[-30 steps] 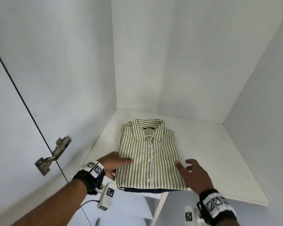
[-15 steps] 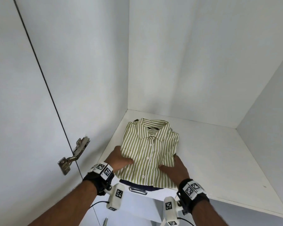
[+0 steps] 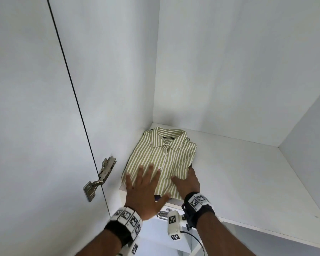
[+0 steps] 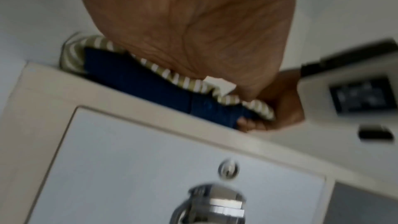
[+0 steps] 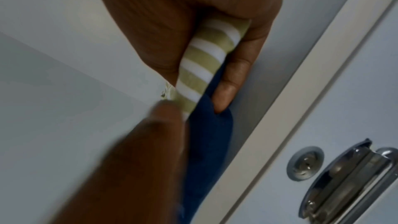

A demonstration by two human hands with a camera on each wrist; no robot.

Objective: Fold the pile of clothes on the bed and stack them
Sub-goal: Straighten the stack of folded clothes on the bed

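A folded green-and-white striped shirt [image 3: 164, 154] lies on a folded navy garment [image 4: 150, 88] on the white wardrobe shelf [image 3: 248, 182], tucked into the back left corner. My right hand [image 3: 187, 182] grips the stack's front right corner, thumb on top. In the right wrist view its fingers [image 5: 228, 89] curl under the striped shirt [image 5: 200, 60] and the navy garment [image 5: 206, 142]. My left hand [image 3: 144, 187] is open with spread fingers over the shirt's front left part. The frames do not show whether it touches the cloth.
The shelf is boxed in by white side and back walls. An open door with a metal hinge [image 3: 102, 177] stands on the left. Below the shelf's front edge sits a drawer with a chrome handle [image 5: 355, 185] and a lock [image 5: 304, 163].
The stack has slid left and back into the corner. My left hand has come off the shirt's left edge and spread open over its front. My right hand now grips the right corner.
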